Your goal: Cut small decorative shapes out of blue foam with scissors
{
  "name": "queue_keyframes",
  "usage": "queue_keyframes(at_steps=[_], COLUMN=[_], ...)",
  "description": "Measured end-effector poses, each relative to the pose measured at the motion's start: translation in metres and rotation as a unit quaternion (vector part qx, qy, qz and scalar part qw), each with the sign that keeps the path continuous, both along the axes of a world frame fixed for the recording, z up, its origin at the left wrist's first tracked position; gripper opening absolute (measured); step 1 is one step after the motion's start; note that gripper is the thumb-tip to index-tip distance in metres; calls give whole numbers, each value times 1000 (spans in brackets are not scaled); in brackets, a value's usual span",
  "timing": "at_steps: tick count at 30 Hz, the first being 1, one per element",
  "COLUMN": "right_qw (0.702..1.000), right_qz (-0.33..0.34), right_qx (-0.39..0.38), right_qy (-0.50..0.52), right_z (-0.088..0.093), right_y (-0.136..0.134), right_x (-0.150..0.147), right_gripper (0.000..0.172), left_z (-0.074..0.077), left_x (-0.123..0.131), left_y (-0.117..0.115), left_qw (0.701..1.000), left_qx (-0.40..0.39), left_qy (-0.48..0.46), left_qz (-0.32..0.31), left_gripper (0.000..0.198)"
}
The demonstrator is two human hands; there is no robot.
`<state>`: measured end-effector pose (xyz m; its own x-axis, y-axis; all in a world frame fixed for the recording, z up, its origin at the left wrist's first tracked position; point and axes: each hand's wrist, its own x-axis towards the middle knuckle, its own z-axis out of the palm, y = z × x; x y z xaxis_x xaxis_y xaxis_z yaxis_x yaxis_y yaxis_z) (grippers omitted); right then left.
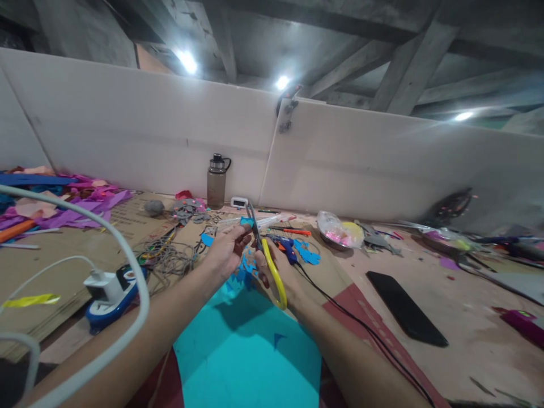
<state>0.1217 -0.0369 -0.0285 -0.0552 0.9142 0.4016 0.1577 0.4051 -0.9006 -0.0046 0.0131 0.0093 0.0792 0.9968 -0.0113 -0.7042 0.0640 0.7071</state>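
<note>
My left hand (229, 247) pinches a small blue piece (246, 221) between thumb and fingers. In my right hand (276, 272) are yellow-handled scissors (274, 274), their blades pointing up beside the blue piece. Below both hands lies a large turquoise sheet (250, 351), with small blue scraps (245, 274) at its far end. More blue cut pieces (307, 253) rest to the right, near a blue glue gun (289, 248) whose black cable runs toward the lower right.
A bottle (216, 184) stands by the white partition (148, 124). To the right are a black phone (406, 307) and a bowl with plastic bags (340, 231). At left are a power strip (114, 300), tangled wires (170, 255), colored scraps (89, 204) and a pale cable (142, 272) crossing close to the camera.
</note>
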Motion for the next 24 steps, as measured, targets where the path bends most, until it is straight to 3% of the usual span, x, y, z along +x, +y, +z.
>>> queue_keyframes(at_steps=[24], right_qw=[999], right_qz=[17], right_qx=[-16], right_qy=[-26], right_z=[1], right_y=[0], right_x=[4], right_gripper=[34], left_z=[6], left_x=[-1], left_y=[-5], left_qw=[1000], left_qx=[-6], left_qy=[-5], left_qz=[-4], left_gripper=[12])
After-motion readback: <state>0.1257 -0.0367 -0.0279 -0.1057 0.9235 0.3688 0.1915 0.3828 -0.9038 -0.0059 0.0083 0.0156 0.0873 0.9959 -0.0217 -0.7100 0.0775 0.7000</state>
